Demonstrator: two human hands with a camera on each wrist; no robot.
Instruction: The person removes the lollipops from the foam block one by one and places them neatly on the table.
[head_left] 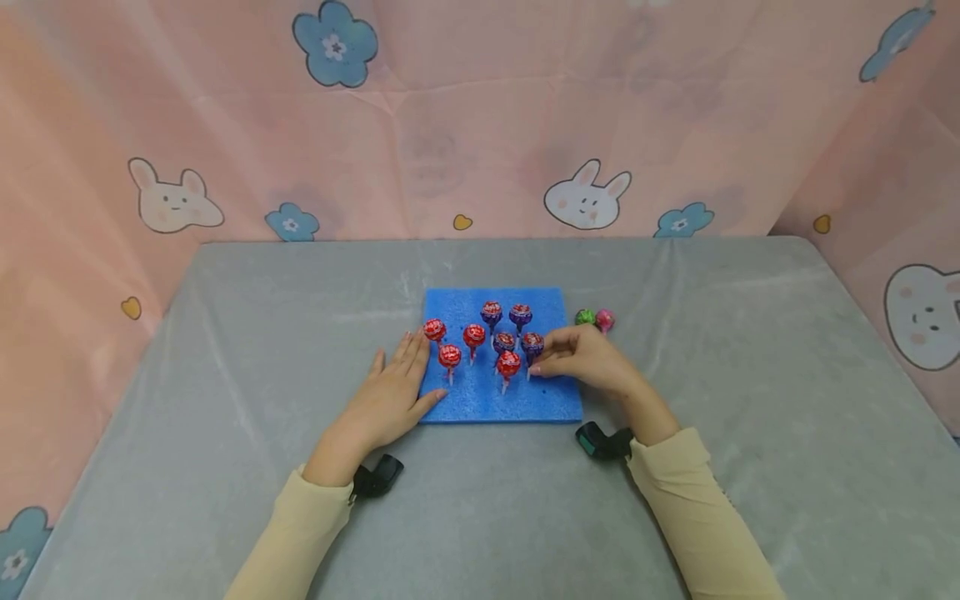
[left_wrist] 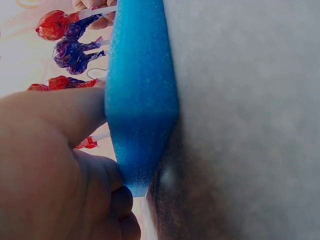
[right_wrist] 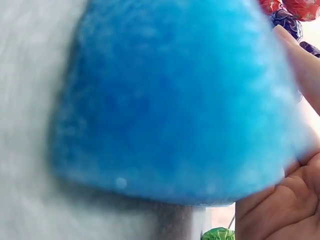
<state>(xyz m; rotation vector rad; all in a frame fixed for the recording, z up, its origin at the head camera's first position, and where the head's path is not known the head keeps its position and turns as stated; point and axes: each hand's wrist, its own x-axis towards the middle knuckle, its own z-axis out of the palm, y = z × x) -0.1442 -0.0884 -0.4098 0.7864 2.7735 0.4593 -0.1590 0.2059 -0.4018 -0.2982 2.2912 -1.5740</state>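
A blue foam board (head_left: 465,404) lies on the table with several lollipops standing in it by their sticks. Red-wrapped lollipops (head_left: 474,336) stand toward the left and front, purple-wrapped ones (head_left: 491,312) toward the back and right. My right hand (head_left: 588,358) pinches the stick of the rightmost purple lollipop (head_left: 532,344) between thumb and fingers; whether its tip is in the foam is unclear. At the board's left edge rests my left hand (head_left: 390,396), fingers extended along the side and thumb on the top surface. In the left wrist view that thumb (left_wrist: 75,110) touches the foam.
A green lollipop (head_left: 585,317) and a pink lollipop (head_left: 604,320) lie on the grey-covered table (head_left: 225,375), just right of the board and behind the right hand. A pink curtain (head_left: 465,117) with rabbits and flowers hangs behind the table.
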